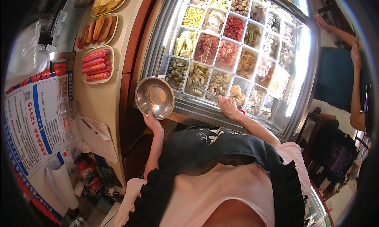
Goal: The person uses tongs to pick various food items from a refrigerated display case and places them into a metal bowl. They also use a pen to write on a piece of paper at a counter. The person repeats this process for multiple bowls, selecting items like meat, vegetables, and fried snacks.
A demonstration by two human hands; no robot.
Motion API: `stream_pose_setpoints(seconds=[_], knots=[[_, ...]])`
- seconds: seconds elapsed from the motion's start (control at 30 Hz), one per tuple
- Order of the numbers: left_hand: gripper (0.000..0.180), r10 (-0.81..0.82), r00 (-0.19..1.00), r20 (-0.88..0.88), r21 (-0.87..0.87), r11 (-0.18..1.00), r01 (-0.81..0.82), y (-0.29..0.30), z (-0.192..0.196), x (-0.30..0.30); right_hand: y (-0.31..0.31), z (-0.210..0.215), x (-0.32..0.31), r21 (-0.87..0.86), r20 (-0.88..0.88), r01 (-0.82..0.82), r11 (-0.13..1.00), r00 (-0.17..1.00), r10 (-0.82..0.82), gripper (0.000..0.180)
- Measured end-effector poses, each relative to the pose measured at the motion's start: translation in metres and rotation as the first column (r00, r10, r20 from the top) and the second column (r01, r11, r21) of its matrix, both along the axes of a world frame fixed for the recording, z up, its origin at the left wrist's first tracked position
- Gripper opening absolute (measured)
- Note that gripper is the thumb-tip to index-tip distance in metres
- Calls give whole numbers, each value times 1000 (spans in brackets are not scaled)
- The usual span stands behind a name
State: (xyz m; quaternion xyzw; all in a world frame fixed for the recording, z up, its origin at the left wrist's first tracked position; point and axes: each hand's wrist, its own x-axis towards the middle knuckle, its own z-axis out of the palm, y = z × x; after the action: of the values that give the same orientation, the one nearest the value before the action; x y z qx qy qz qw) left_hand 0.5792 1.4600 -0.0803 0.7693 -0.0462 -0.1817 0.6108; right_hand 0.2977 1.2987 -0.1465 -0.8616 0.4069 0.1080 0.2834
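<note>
My left hand (154, 124) grips the near rim of a round steel bowl (152, 96), which has nothing in it. The bowl is at the left edge of a lit food case (193, 104). Fingers of my right hand (229, 106) are closed round slim metal tongs (210, 95). Their tips reach left over a tray of greenish shellfish-like pieces (198, 77); whether they touch the food I cannot tell. Next to it are a tray of dark snail-like pieces (177, 74) and one of brownish pieces (219, 83).
Trays of minced meat (206, 48), red meat (234, 28) and corn (193, 17) fill the case. On the left counter are plates of wrapped sausages (96, 65) and fried dough sticks (102, 27). Another person's arm (356, 57) shows at far right, beyond the case.
</note>
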Motion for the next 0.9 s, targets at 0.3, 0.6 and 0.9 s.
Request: stream_pose_setpoints(seconds=[0.3,0.6,0.9], knots=[[32,7,1000,18,21,1000,-7,-9,11,-5,-3,-25,-13,11,-42,4,1000,999,-3,17],[33,8,1000,12,26,1000,-8,-7,9,-5,-6,-25,-15,54,-46,10,998,999,-8,22],[35,9,1000,14,78,997,-10,-10,15,-7,-13,9,43,210,95,20,978,995,-41,25]])
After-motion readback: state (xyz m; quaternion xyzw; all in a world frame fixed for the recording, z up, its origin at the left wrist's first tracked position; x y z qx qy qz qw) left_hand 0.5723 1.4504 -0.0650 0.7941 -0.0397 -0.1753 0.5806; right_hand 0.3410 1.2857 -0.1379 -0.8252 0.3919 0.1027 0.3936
